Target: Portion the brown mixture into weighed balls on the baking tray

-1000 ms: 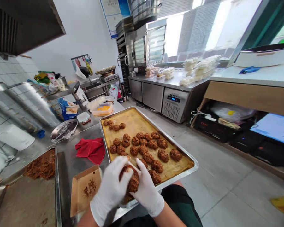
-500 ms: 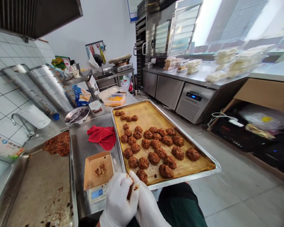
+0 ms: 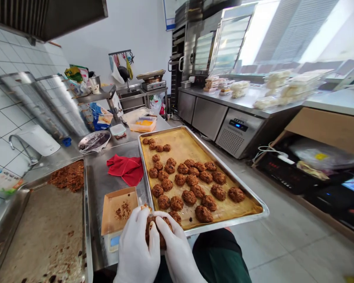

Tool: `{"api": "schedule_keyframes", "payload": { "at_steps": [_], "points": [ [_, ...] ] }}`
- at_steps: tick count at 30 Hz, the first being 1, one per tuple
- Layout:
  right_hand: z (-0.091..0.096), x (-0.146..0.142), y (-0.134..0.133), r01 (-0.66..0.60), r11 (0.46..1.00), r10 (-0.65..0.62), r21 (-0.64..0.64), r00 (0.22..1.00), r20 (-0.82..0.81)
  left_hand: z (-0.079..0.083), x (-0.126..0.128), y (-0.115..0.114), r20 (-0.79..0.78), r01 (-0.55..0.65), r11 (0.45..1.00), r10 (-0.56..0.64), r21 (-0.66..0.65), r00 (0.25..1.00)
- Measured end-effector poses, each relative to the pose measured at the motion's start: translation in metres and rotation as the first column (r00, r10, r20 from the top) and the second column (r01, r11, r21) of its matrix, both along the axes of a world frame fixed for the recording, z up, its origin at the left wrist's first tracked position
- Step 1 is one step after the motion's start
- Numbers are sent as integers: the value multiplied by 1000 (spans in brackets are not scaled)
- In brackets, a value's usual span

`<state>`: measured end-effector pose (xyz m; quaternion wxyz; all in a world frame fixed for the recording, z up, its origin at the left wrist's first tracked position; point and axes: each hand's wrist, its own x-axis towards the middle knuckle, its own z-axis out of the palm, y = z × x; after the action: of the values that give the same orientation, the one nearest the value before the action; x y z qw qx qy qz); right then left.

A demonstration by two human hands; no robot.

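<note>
Both my hands wear white gloves and are cupped around one brown lump of dough [image 3: 153,232] at the counter's front edge. My left hand [image 3: 136,247] wraps its left side, my right hand [image 3: 177,251] its right side. Just beyond them lies a metal baking tray [image 3: 255,200] lined with yellowish paper and holding several round brown dough pieces [image 3: 191,184]. A brown paper tray [image 3: 118,210] with crumbs sits on a small scale [image 3: 114,240] to the left of my hands.
A big metal tray [image 3: 32,232] at left holds a heap of brown mixture [image 3: 67,177] at its far end. A red cloth [image 3: 126,169], a foil-covered bowl [image 3: 93,142] and a plastic box [image 3: 143,124] lie farther back. Steel counters and an oven stand across the aisle.
The view swung left and steadied. My hands keep turning the dough lump between them; it shows more between my fingers now than half a second ago.
</note>
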<state>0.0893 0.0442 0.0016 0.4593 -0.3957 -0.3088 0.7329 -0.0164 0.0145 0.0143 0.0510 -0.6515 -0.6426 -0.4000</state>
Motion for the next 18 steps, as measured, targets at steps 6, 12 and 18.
{"api": "schedule_keyframes", "payload": {
  "at_steps": [6,12,18],
  "points": [
    [-6,-4,-9,79,991,-79,113,997,4,-4,2,-1,62,-8,999,5,39,998],
    [-1,-7,-8,-53,998,59,46,990,-131,-12,0,-1,295,-43,996,17,82,955],
    [7,5,-2,-139,987,98,-81,920,-379,15,-37,10,714,-175,967,254,-184,653]
  ]
}}
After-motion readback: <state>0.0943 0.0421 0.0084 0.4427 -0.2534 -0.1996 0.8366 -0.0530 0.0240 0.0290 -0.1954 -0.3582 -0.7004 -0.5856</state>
